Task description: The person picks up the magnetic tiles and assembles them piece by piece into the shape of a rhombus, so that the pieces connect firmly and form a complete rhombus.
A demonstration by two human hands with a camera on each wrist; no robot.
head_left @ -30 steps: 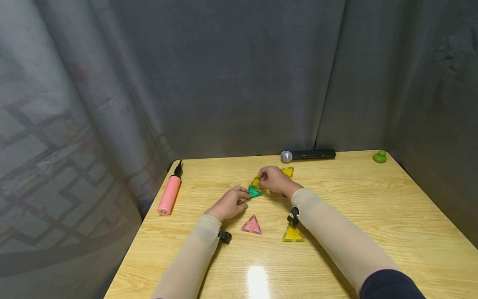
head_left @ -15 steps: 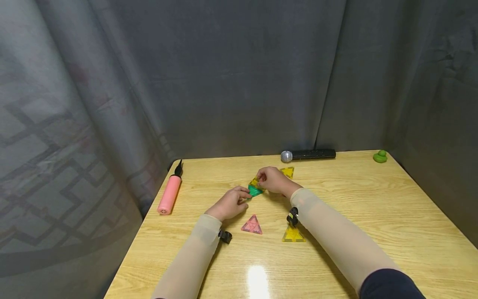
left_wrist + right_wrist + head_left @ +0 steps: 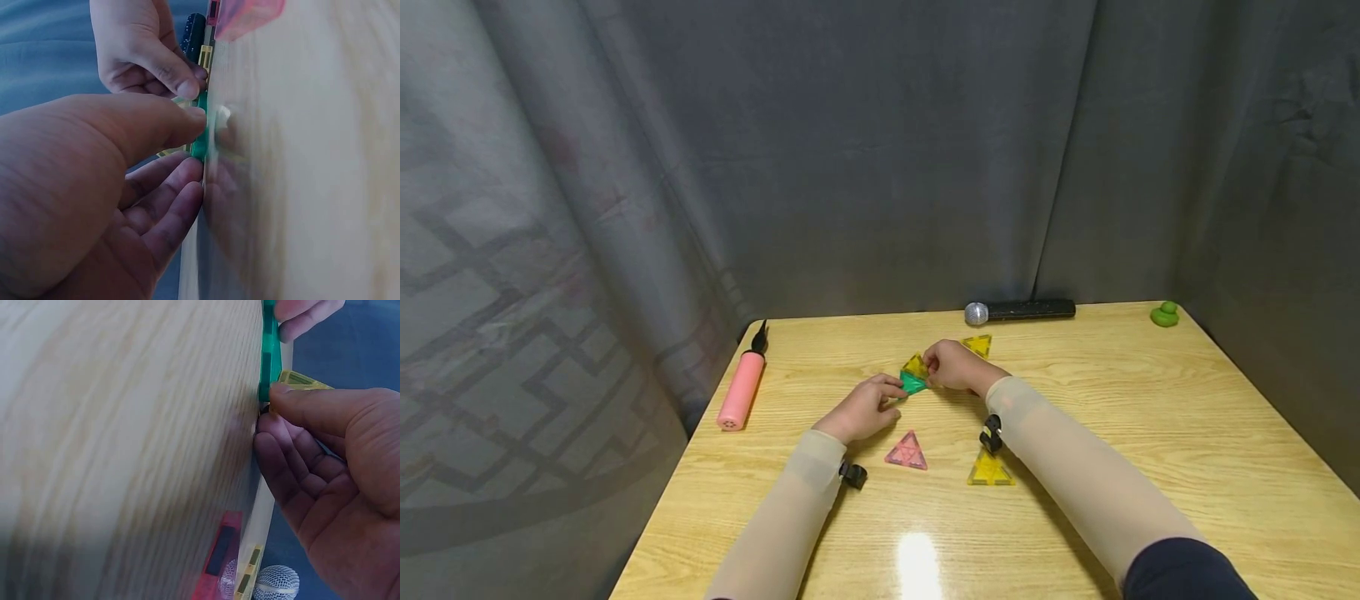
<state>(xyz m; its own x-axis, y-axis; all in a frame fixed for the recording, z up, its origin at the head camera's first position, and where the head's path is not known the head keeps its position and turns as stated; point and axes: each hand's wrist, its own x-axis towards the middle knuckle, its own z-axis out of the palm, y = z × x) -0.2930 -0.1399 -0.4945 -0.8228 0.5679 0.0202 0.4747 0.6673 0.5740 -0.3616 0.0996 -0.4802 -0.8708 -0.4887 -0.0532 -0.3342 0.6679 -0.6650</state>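
Note:
My left hand (image 3: 862, 408) rests its fingertips against the left side of a green triangular magnetic tile (image 3: 913, 383) lying on the table. In the head view its thumb stays apart from the tile. My right hand (image 3: 957, 365) pinches the right corner of a yellow triangular magnetic tile (image 3: 915, 365), just beyond the green one. In the right wrist view that yellow tile (image 3: 300, 379) tilts up off the table beside the green tile (image 3: 270, 359). Fingers hide the corners of both tiles.
A pink triangular tile (image 3: 907, 452) and a yellow one (image 3: 990, 471) lie nearer; another yellow tile (image 3: 978, 345) lies behind my right hand. A pink hand pump (image 3: 742, 389) is at left, a microphone (image 3: 1021, 312) and green toy (image 3: 1164, 314) along the back.
My right hand has brought the yellow tile up against the green tile's far edge, then shifted slightly right to its corner. My left hand has hardly moved.

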